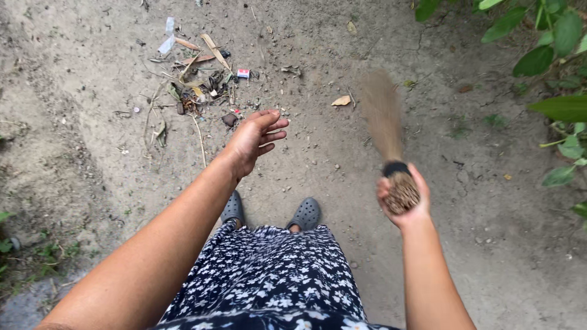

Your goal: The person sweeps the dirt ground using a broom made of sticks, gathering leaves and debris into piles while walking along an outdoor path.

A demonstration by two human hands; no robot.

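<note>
Right hand first: fingers curled tight around the bound butt of a broom, thumb side wrapped under the black band, the cut straw ends poking out toward the camera. From that fist the broom runs up and slightly left, its long axis nearly straight away from the person, bristles fanning out and blurred over bare dirt, tips close to a dry leaf. Left hand now: it holds nothing, fingers loosely together and gently bent, palm turned right, hovering above the ground. Just beyond its fingertips sits a litter pile of sticks, dry leaves, scraps of wrapper and a small red-and-white packet, well apart from the bristles. Between the two hands lies a broad open strip of packed earth, plenty of room to swing. Below, two grey clogs peek out from under a dark floral skirt. Edges: green leaves crowd in on the right, near the broom arm; on the left the ground turns rougher, with sparse weeds at the lower corner.
</note>
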